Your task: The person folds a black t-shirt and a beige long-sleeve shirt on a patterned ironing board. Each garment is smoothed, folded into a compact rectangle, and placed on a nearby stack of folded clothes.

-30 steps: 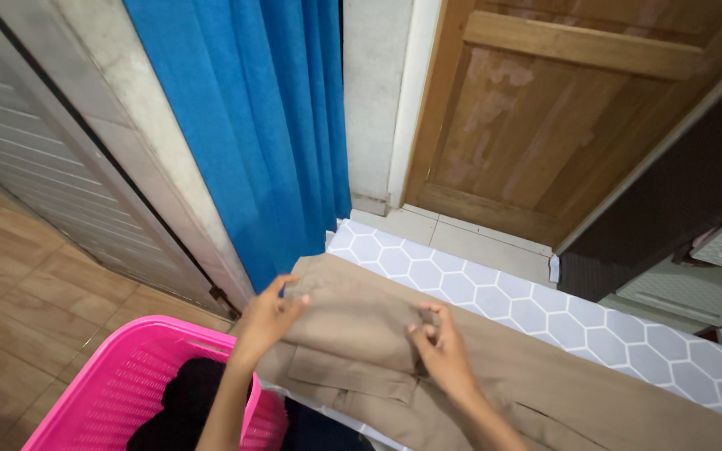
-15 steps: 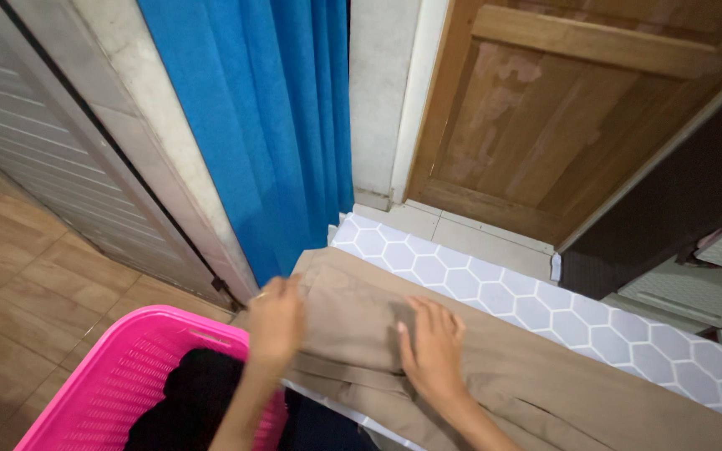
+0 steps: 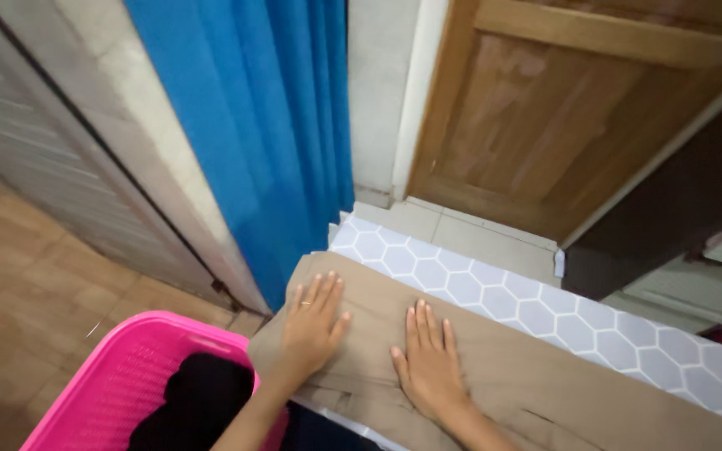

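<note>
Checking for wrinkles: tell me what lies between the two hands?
Head view: only smooth tan garment between left hand and right hand, both pressed flat.

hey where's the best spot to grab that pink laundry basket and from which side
Probably the pink basket's top rim, taken from above on its near side. The rim looks like a rolled lip standing clear of the slotted walls, and dark clothes fill the inside. Both hands, left hand and right hand, lie flat on the tan garment.

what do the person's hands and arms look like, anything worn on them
Both forearms are bare, with no sleeves, gloves or watch in view. The left hand wears a thin ring on one finger. The right hand shows no ring or other jewellery. Nails look short and unpainted.
</note>
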